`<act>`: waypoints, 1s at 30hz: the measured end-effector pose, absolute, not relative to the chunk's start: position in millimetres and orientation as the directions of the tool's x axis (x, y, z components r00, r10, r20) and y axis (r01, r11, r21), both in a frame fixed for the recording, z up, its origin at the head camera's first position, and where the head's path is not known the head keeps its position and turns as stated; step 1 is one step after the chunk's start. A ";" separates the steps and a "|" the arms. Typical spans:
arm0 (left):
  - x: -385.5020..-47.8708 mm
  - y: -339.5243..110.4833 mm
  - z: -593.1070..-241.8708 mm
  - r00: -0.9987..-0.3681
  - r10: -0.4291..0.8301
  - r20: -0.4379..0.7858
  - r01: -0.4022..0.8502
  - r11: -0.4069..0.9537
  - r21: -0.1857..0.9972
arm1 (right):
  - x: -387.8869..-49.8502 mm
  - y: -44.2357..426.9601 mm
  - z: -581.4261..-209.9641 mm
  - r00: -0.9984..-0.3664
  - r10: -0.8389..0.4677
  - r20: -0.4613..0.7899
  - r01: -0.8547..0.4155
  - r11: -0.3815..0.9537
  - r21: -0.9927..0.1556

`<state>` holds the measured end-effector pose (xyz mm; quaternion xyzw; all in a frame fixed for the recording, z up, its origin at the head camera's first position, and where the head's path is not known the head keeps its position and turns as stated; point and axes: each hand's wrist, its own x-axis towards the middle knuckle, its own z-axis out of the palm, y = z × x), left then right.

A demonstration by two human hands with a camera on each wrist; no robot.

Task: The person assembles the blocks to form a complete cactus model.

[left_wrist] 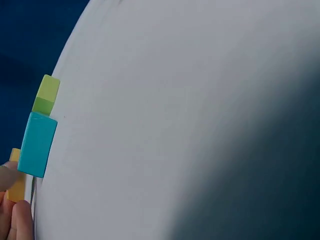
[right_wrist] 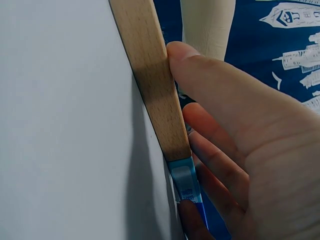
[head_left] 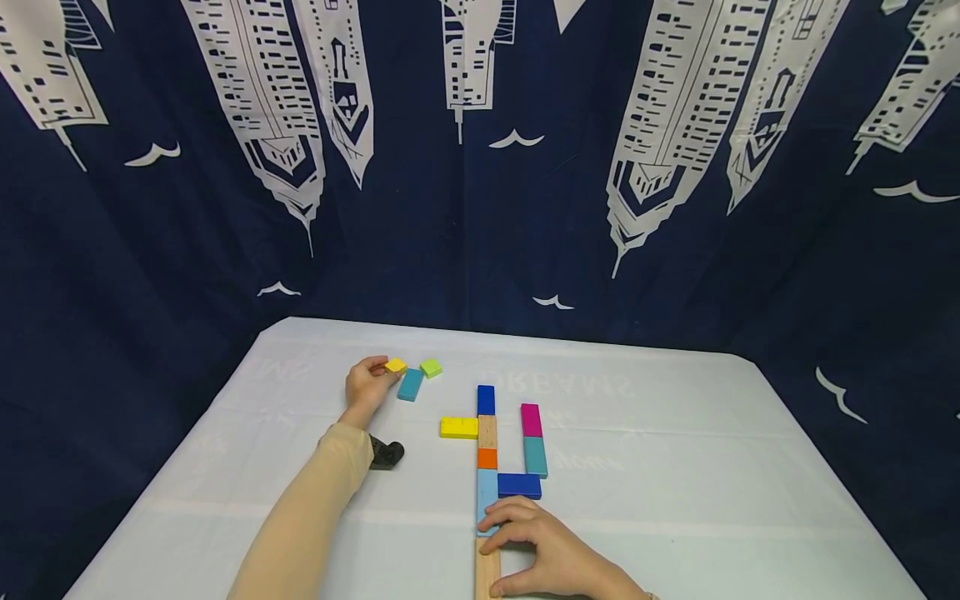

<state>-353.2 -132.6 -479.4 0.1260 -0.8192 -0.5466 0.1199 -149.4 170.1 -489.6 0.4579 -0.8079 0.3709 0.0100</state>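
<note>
At the table's far left, my left hand (head_left: 367, 390) pinches a small yellow-orange block (head_left: 396, 365) between thumb and fingers. The left wrist view shows this block (left_wrist: 16, 186) beside a teal block (left_wrist: 37, 145) and a lime green block (left_wrist: 46, 95). My right hand (head_left: 546, 546) lies at the near end of a line of blocks. Its fingers reach over a light blue block (head_left: 487, 487) and its thumb touches a long plain wooden block (head_left: 487, 568). In the right wrist view, the thumb meets the edge of that wooden block (right_wrist: 152, 80).
Beyond, the line continues with orange (head_left: 487, 458), plain wood (head_left: 487, 432) and dark blue (head_left: 486, 400) blocks. A yellow block (head_left: 459, 427) joins its left side, another dark blue block (head_left: 519, 486) its right. Magenta (head_left: 531, 420) and teal (head_left: 536, 457) blocks stand farther right.
</note>
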 end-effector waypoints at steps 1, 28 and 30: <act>-353.5 -132.3 -478.0 -0.940 -0.337 0.057 -0.073 0.361 0.930 | -149.5 169.9 -489.5 -0.574 -0.734 0.364 -0.754 0.301 -0.583; -357.9 -40.5 -455.1 -0.996 -0.084 0.014 -0.018 0.378 0.926 | -149.5 170.3 -488.1 -0.603 -0.733 0.314 -0.715 0.323 -0.620; -356.9 -35.2 -456.4 -0.998 -0.058 0.017 -0.008 0.396 0.918 | -150.0 170.1 -488.4 -0.597 -0.737 0.316 -0.718 0.315 -0.621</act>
